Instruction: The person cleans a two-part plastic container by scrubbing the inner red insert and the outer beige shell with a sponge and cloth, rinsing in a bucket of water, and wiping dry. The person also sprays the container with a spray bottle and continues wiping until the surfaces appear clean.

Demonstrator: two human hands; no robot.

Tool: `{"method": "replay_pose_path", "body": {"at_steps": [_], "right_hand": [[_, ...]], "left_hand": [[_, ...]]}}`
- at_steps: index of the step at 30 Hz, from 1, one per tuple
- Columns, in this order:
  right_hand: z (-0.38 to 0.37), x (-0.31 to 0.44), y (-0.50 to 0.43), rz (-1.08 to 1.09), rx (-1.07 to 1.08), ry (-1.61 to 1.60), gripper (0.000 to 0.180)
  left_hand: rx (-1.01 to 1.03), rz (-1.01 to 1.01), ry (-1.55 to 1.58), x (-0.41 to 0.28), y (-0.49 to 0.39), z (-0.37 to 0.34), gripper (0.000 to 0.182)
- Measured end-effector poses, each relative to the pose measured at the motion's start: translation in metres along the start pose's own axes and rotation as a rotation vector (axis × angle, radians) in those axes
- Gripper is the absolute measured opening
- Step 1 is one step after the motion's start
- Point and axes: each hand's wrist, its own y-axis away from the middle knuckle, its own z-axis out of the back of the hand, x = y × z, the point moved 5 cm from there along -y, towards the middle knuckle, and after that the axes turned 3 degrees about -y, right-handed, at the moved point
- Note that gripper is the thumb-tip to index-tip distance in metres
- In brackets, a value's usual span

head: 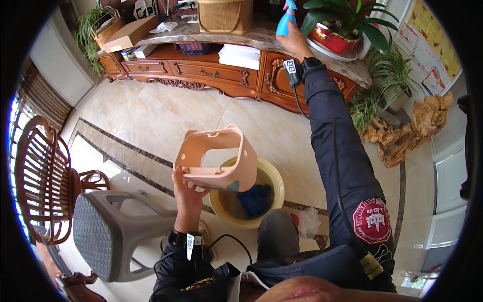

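Note:
My left hand grips the lower left edge of a hollow pink plastic housing, which is tilted and held up in the air. Its middle is open, and the floor shows through. Below and partly behind it, a yellow plastic basin stands on the floor with murky water and a dark blue cloth inside. At the end of my outstretched arm, my right hand is closed around a blue spray bottle with a pink trigger head, at the marble cabinet top. Whether the bottle touches the top I cannot tell.
Beside the bottle sits an orchid in a red pot. A woven basket and a cardboard box share the cabinet top. A grey plastic stool stands left, a driftwood piece right. A clear plastic bag lies by my knee.

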Motion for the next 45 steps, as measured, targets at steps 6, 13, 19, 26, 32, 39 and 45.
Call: {"method": "replay_pose_path", "body": {"at_steps": [6, 13, 19, 26, 32, 39, 45], "right_hand": [[-0.012, -0.028, -0.037, -0.301, -0.01, -0.086, 0.077], [-0.017, -0.062, -0.087, -0.653, -0.034, 0.04, 0.09], [-0.024, -0.1, -0.112, -0.706, -0.208, 0.041, 0.077], [-0.026, -0.091, -0.116, -0.518, -0.354, 0.29, 0.072], [-0.022, -0.037, -0.05, -0.249, -0.337, -0.414, 0.024], [0.011, 0.087, 0.161, -0.487, -0.048, -0.881, 0.067], [0.02, 0.166, 0.362, -1.162, 0.235, -1.042, 0.078]], "left_hand": [[0.064, 0.066, -0.003, 0.017, -0.046, 0.004, 0.06], [0.017, 0.154, -0.17, 0.036, -0.083, 0.016, 0.041], [-0.025, 0.318, -0.097, 0.042, -0.083, 0.021, 0.039], [-0.03, 0.421, -0.095, 0.049, -0.078, 0.024, 0.032], [-0.124, 0.346, 0.018, 0.061, -0.073, 0.023, 0.027], [-0.341, 0.443, 0.004, 0.075, -0.058, 0.037, 0.055], [-0.343, 0.483, 0.138, 0.1, -0.028, 0.04, 0.083]]}}
